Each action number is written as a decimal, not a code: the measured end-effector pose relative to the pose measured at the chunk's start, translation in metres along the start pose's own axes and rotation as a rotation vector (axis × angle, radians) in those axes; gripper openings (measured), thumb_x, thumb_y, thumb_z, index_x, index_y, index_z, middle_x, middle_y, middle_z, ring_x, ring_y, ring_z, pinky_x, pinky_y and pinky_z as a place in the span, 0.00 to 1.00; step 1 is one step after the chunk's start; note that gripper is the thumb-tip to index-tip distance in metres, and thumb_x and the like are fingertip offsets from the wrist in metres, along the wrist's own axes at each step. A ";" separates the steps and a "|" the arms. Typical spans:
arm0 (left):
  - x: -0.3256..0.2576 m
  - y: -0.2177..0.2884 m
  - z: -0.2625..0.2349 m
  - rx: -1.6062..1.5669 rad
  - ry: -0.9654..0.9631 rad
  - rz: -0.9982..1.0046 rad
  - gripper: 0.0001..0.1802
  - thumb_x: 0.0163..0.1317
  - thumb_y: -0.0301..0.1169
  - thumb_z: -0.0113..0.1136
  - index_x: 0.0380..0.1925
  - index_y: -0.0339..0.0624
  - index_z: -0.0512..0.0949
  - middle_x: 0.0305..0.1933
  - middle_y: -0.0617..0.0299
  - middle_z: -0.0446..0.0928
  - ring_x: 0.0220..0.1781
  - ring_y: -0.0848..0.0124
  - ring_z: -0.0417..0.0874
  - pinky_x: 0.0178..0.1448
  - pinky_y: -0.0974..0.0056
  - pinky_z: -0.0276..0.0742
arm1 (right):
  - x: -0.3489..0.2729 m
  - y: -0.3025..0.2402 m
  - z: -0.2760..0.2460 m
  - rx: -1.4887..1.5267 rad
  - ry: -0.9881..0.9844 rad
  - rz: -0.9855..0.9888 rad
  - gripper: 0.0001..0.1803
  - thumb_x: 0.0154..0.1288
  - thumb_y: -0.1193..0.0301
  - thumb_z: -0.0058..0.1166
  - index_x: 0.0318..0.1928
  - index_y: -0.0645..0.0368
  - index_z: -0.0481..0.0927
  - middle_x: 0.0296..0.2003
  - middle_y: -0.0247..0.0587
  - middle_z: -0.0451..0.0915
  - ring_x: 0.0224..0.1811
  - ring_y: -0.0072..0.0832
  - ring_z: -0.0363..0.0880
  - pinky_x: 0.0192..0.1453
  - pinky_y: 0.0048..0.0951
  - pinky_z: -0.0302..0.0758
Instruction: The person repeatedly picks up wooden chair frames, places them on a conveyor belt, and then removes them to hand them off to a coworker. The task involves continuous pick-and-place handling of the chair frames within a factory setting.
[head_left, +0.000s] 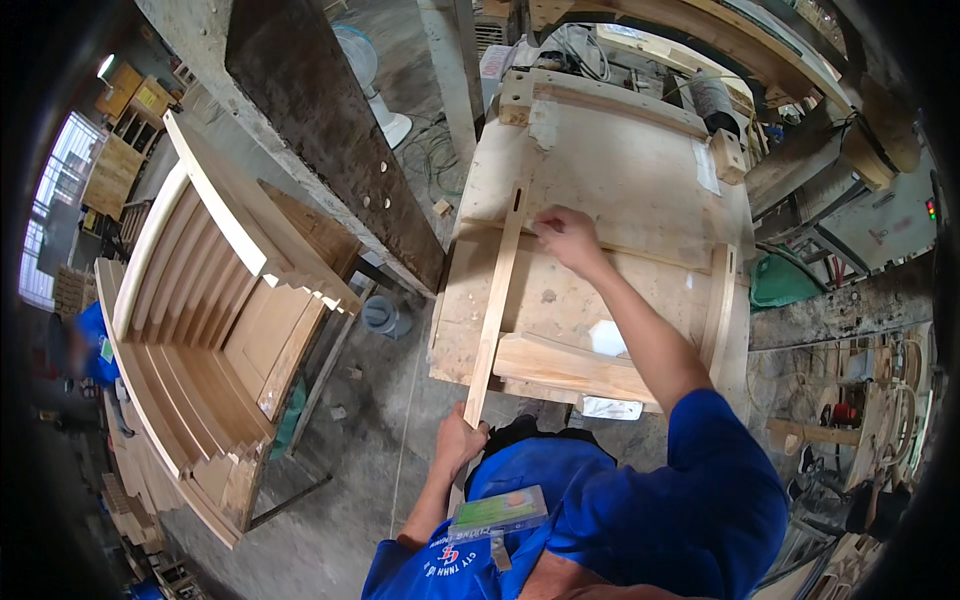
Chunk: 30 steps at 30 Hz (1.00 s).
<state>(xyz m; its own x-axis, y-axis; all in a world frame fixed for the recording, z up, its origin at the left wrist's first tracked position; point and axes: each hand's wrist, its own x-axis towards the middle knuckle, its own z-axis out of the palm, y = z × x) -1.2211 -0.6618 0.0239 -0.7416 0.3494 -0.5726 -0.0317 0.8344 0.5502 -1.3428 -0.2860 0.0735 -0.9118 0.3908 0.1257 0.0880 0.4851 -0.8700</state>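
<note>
A long pale wooden slat (497, 300) with a dark slot near its far end lies along the left side of the plywood worktable (600, 130). My left hand (460, 440) is closed round its near end, just past the table's front edge. My right hand (568, 238) hovers beside the slotted far end, fingers curled together; whatever is in them, if anything, is hidden. A wide, curved wooden rail (570, 368) lies across the near part of the table, one end against the slat. At the right edge is a second slotted wooden piece (718, 310).
Wooden blocks (728, 157) and a bar edge the table's far side. Left stands a stack of curved wooden parts (190, 290) on a stand. A steel post (330, 130) rises between them. Behind are a fan (357, 60) and a grey bucket (383, 317). A person (95, 345) is at far left.
</note>
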 end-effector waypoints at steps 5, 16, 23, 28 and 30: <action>0.004 0.006 0.007 -0.009 0.048 0.051 0.25 0.55 0.34 0.66 0.51 0.33 0.77 0.42 0.33 0.84 0.49 0.36 0.86 0.55 0.45 0.81 | -0.105 0.053 -0.069 0.525 0.362 0.422 0.06 0.71 0.73 0.64 0.40 0.64 0.82 0.28 0.32 0.82 0.27 0.15 0.77 0.30 0.21 0.76; 0.011 -0.008 0.019 -0.142 -0.009 0.028 0.27 0.54 0.29 0.64 0.54 0.28 0.75 0.40 0.38 0.84 0.44 0.46 0.88 0.52 0.51 0.81 | -0.228 0.109 -0.331 -0.992 0.912 0.472 0.22 0.61 0.81 0.51 0.58 0.65 0.78 0.41 0.66 0.83 0.44 0.62 0.84 0.50 0.57 0.80; 0.002 -0.013 0.015 -0.233 -0.084 0.054 0.28 0.55 0.25 0.62 0.57 0.26 0.71 0.37 0.47 0.82 0.37 0.57 0.85 0.45 0.52 0.82 | -0.334 0.100 -0.215 -0.614 0.967 0.403 0.13 0.67 0.77 0.55 0.50 0.56 0.85 0.39 0.54 0.86 0.41 0.52 0.87 0.45 0.45 0.82; 0.010 -0.010 0.025 -0.075 -0.124 0.482 0.32 0.60 0.22 0.60 0.65 0.25 0.66 0.43 0.46 0.81 0.38 0.60 0.85 0.40 0.54 0.84 | -0.453 0.050 -0.147 -0.465 1.071 0.532 0.11 0.70 0.74 0.57 0.50 0.58 0.85 0.43 0.53 0.86 0.46 0.50 0.86 0.51 0.45 0.82; 0.012 -0.011 0.037 0.104 -0.051 0.566 0.30 0.62 0.24 0.59 0.65 0.27 0.67 0.45 0.46 0.81 0.40 0.60 0.85 0.42 0.54 0.84 | -0.510 0.024 -0.139 -0.425 1.082 0.570 0.10 0.69 0.71 0.57 0.48 0.58 0.84 0.41 0.51 0.85 0.45 0.52 0.84 0.51 0.49 0.80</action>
<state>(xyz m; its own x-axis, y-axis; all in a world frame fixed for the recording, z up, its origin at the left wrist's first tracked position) -1.2049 -0.6513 -0.0119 -0.5903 0.7718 -0.2363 0.4289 0.5479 0.7182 -0.8201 -0.3650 0.0548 0.0641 0.9570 0.2830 0.6564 0.1731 -0.7343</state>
